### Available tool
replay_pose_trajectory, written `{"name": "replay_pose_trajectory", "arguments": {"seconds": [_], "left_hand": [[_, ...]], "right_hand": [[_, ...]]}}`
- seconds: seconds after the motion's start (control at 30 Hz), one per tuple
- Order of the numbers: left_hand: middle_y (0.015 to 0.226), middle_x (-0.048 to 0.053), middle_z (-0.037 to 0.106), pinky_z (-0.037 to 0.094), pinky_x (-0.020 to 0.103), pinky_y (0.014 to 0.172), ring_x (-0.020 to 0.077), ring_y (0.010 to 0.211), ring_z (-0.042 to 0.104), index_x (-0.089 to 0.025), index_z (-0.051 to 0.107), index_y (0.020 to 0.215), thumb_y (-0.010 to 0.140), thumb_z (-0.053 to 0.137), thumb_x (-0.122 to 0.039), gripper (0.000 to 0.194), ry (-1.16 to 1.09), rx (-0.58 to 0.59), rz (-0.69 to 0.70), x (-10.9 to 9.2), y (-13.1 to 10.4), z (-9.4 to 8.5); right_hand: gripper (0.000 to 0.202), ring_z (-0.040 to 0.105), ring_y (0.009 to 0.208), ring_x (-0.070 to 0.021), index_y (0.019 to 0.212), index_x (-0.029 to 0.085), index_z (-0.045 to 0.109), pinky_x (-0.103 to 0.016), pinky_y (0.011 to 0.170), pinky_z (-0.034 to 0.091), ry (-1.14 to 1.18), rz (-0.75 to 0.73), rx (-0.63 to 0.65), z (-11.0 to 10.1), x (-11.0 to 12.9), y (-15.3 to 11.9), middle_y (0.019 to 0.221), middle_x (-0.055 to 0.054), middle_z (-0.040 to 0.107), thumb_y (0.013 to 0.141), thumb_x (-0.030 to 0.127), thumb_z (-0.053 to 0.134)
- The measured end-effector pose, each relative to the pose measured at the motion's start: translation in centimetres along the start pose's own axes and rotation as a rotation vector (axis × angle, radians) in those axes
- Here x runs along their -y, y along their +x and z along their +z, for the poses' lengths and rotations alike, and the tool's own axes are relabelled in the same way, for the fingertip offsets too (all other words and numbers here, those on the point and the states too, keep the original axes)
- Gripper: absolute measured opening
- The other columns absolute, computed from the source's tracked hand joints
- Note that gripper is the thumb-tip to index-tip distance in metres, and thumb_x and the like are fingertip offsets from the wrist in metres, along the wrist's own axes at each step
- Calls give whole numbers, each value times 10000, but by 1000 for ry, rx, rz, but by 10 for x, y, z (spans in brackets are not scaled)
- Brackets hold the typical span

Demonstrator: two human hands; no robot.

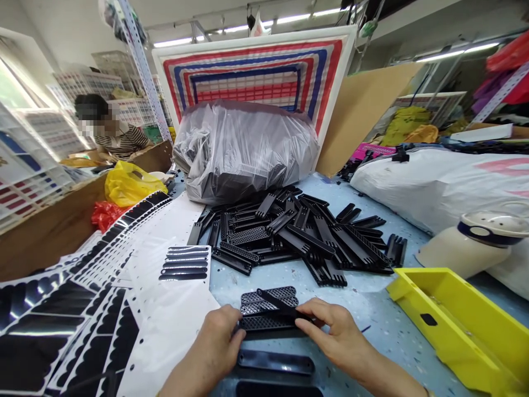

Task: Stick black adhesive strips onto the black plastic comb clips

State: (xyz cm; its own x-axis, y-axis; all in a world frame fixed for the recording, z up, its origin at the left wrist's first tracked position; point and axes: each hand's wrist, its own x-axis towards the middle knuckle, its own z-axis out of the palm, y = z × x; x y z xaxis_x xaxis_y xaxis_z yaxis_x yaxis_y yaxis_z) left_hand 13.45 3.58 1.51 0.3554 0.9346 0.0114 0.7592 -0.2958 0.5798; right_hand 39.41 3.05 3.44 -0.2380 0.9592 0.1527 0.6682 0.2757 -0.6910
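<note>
Through the head view I watch two bare hands at work over a pale blue speckled worktop (367,300). The group of black pieces (268,322) lies at the lower centre of the frame, between the hands; some have a mesh pattern, and one slim black strip (276,299) slants across the others. I see the left hand (221,336) narrowed, thumb and fingers holding the group's left end. The right hand (330,325) pinches a piece at the right end between thumb and forefinger.

Just below, toward the bottom edge, I have two plain black bars (276,362), one beneath the other. Above the group, across the centre, a loose heap of black parts (289,234) spreads out, with a full clear bag (248,154) behind it and a striped basket (256,43) standing upright at the top.

On my left side of the frame are white sheets bearing black stickers (45,314), a small card (185,263) with black strips, a yellow bag (134,183) and a red bag (105,215). At lower right sits a yellow bin (467,331), near a pale bottle (467,245) and a white sack (417,176). A person in a striped shirt (124,140) is at upper left.
</note>
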Motion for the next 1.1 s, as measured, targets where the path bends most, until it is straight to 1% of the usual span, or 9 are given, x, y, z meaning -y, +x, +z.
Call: {"name": "replay_pose_trajectory", "arguments": {"seconds": [0.1,0.2,0.33,0.43,0.53,0.67,0.83,0.9,1.1], "left_hand": [[807,90,702,476,309,652,199,639,611,-146,727,893,759,571,-122,207,-70,10,7,-3,0,1],[777,78,694,470,297,641,187,617,599,-139,741,900,735,596,-115,221,-126,-1,-37,-5,-1,1],[722,42,673,461,254,607,156,583,586,-147,761,906,685,616,-83,272,-252,-5,-101,-6,-1,1],[717,33,662,450,229,574,139,567,579,-142,772,930,666,618,-70,314,-350,-20,-119,-4,-1,1],[723,39,662,444,219,561,134,573,578,-131,780,927,662,627,-71,312,-416,-23,-127,-3,-1,1],[727,44,667,447,220,568,133,579,575,-134,783,919,689,628,-84,282,-452,-24,-108,-3,0,0],[668,19,636,434,217,552,131,567,559,-156,782,862,693,631,-84,238,-470,-24,-116,-3,1,0],[667,17,634,434,217,549,131,565,558,-155,781,864,692,632,-87,238,-479,-27,-122,-4,1,0],[695,32,645,445,220,561,132,575,563,-123,778,897,703,621,-105,251,-479,-14,-143,-5,-1,0]], "right_hand": [[211,701,689,-202,844,185,751,-301,642,560,-9,-58,21,-2,-7,-2,752,-57,747,853,284,565],[182,706,673,-187,841,219,747,-281,624,569,-49,-127,42,-2,-17,-9,745,-33,751,868,277,576],[180,744,782,-221,958,231,752,-322,709,606,-146,-321,-81,0,-26,-14,876,-69,785,877,249,593],[194,742,742,-215,979,231,745,-309,676,602,-237,-459,-75,-2,-18,-11,862,-66,787,875,193,584],[203,727,686,-214,914,233,732,-309,619,582,-331,-536,-60,-5,-2,-4,835,-61,785,873,156,549],[219,712,656,-213,837,257,715,-313,594,566,-369,-545,-31,-6,9,0,804,-46,780,859,141,531],[237,722,679,-208,916,242,713,-306,626,564,-364,-550,-62,-2,6,0,812,-46,778,859,128,513],[228,719,677,-207,914,237,704,-308,625,556,-376,-551,-48,-2,5,0,815,-48,778,863,129,510],[217,697,636,-196,798,244,635,-313,600,504,-415,-577,-7,-2,7,2,809,-46,773,862,104,482]]}}
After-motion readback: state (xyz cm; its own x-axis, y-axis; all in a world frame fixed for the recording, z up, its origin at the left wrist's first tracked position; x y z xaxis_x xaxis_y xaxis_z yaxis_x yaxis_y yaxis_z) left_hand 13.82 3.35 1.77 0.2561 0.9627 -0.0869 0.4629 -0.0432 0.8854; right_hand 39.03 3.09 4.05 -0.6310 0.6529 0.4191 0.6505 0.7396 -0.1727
